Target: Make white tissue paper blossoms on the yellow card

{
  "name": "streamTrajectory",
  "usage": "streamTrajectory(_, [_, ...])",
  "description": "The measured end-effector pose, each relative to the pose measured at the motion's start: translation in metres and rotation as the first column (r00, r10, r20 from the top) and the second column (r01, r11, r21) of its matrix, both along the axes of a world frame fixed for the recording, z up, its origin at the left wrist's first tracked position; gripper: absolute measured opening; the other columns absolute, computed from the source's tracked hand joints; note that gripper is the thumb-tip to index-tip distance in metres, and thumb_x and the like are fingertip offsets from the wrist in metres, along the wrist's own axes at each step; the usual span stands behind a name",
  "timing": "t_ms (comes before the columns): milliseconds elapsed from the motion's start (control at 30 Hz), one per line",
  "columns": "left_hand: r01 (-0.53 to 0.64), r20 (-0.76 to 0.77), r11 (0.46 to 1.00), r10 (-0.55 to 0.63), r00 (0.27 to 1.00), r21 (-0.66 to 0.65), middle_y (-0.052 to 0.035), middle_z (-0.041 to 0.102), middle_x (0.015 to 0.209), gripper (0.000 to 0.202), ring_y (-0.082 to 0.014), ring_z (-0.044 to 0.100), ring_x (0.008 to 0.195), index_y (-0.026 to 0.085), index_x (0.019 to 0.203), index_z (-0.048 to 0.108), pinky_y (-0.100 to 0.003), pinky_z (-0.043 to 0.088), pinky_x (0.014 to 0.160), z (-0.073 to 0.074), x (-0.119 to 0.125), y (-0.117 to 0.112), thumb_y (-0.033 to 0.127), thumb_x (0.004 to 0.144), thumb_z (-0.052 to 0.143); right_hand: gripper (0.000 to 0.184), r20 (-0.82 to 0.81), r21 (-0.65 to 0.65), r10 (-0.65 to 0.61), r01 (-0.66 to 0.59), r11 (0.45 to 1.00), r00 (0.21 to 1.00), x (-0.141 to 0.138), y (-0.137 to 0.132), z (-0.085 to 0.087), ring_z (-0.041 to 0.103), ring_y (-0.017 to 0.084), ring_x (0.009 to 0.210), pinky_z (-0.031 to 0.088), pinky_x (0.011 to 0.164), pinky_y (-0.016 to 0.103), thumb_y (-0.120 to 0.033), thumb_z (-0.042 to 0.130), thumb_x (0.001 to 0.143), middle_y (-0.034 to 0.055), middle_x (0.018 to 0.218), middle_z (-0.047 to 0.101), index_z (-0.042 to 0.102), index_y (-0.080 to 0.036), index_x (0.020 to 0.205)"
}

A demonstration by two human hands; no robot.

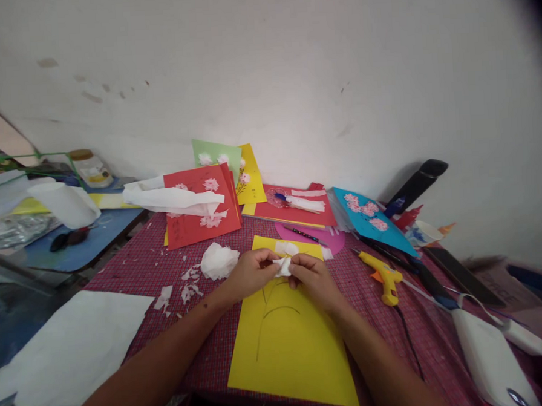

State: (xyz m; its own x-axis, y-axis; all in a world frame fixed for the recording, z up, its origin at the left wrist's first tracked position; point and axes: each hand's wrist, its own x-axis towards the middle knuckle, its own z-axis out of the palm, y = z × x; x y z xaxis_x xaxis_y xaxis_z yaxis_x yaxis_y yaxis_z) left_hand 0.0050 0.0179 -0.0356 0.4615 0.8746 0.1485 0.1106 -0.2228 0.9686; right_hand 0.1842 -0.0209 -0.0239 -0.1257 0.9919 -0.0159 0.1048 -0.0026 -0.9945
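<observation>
Between my two hands is a small folded piece of white tissue paper. My left hand pinches its left side, and my right hand pinches its right side. Below them lies a yellow sheet of paper with thin dark curved lines drawn on it. Another white tissue piece rests near the sheet's top edge, just beyond my fingers. To the left of my left hand sits a crumpled wad of white tissue, with torn scraps beside it.
A yellow glue gun lies to the right, its cord trailing forward. Red cards with pink tissue flowers and a blue flower card stand behind. A white sheet hangs over the left edge. A white box-shaped device is at right.
</observation>
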Motion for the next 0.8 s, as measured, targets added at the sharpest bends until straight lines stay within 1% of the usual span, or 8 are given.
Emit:
streamTrajectory(100, [-0.036,0.027,0.998,0.038,0.999,-0.047,-0.0043,0.068,0.082,0.023,-0.0128,0.060,0.068,0.013,0.092,0.067,-0.022,0.047,0.062,-0.002,-0.001,0.002,0.031,0.078,0.062,0.014,-0.029,-0.014,-0.014,0.013,1.000,0.999,0.002,0.000,0.001,0.047,0.012,0.049,0.034,0.051,0.024,-0.024,0.054,0.076,-0.0013,0.051,0.056,0.057,-0.018,0.063])
streamTrajectory(267, [-0.065,0.124,0.989,0.082,0.989,-0.134,-0.0024,0.063,0.075,0.027,-0.0113,0.059,0.064,0.012,0.084,0.063,-0.023,0.050,0.059,0.003,-0.001,0.004,0.039,0.083,0.058,0.014,-0.076,-0.021,-0.040,0.038,0.999,0.996,0.004,0.000,0.000,0.045,0.012,0.048,0.034,0.050,0.024,-0.022,0.052,0.074,-0.0017,0.049,0.054,0.053,-0.019,0.061])
streamTrajectory(367, [-0.053,0.146,0.986,0.076,0.986,-0.159,-0.0024,0.062,0.073,0.031,-0.0114,0.059,0.064,0.012,0.079,0.061,-0.023,0.050,0.059,0.005,0.000,0.003,0.042,0.083,0.057,0.015,-0.047,-0.016,-0.043,0.042,0.999,0.998,0.005,0.001,-0.001,0.046,0.012,0.047,0.034,0.050,0.025,-0.023,0.052,0.074,-0.0016,0.049,0.054,0.054,-0.019,0.060])
streamTrajectory(467, [-0.087,0.153,0.978,0.117,0.981,-0.191,-0.0018,0.061,0.071,0.032,-0.0119,0.060,0.063,0.012,0.080,0.060,-0.022,0.050,0.056,0.005,0.000,0.003,0.045,0.083,0.058,0.014,-0.006,-0.031,-0.031,0.031,0.999,1.000,0.006,0.002,-0.002,0.045,0.012,0.046,0.033,0.048,0.024,-0.023,0.052,0.074,-0.0020,0.048,0.054,0.055,-0.019,0.061])
streamTrajectory(600, [-0.113,0.158,0.966,0.153,0.976,-0.234,-0.0012,0.060,0.067,0.034,-0.0114,0.060,0.059,0.012,0.081,0.060,-0.022,0.048,0.053,0.005,-0.001,0.004,0.046,0.082,0.057,0.012,0.105,-0.068,0.016,-0.009,0.998,0.994,0.010,0.002,-0.001,0.042,0.011,0.043,0.030,0.045,0.024,-0.020,0.051,0.072,-0.0038,0.046,0.051,0.057,-0.019,0.063])
streamTrajectory(700, [-0.105,0.161,0.964,0.147,0.976,-0.246,-0.0024,0.062,0.069,0.034,-0.0116,0.060,0.059,0.012,0.082,0.062,-0.022,0.049,0.054,0.005,-0.001,0.004,0.045,0.081,0.059,0.013,0.244,-0.100,0.126,-0.104,0.990,0.962,0.013,0.002,-0.001,0.040,0.011,0.044,0.028,0.044,0.023,-0.018,0.051,0.072,-0.0040,0.047,0.049,0.058,-0.018,0.061])
streamTrajectory(733, [-0.104,0.159,0.963,0.147,0.976,-0.249,-0.0029,0.062,0.071,0.033,-0.0118,0.061,0.060,0.011,0.082,0.062,-0.022,0.049,0.054,0.004,-0.001,0.005,0.044,0.081,0.060,0.013,0.292,-0.085,0.139,-0.119,0.989,0.946,0.013,0.003,-0.001,0.042,0.011,0.046,0.029,0.045,0.023,-0.018,0.052,0.071,-0.0035,0.049,0.051,0.059,-0.018,0.060])
streamTrajectory(800, [-0.108,0.155,0.960,0.151,0.976,-0.256,-0.0031,0.063,0.072,0.033,-0.0121,0.061,0.061,0.011,0.084,0.063,-0.023,0.050,0.055,0.003,0.000,0.005,0.043,0.079,0.062,0.012,0.366,0.005,0.087,-0.096,0.995,0.926,0.014,0.004,-0.002,0.046,0.012,0.053,0.031,0.048,0.023,-0.019,0.054,0.072,-0.0020,0.058,0.055,0.061,-0.018,0.062])
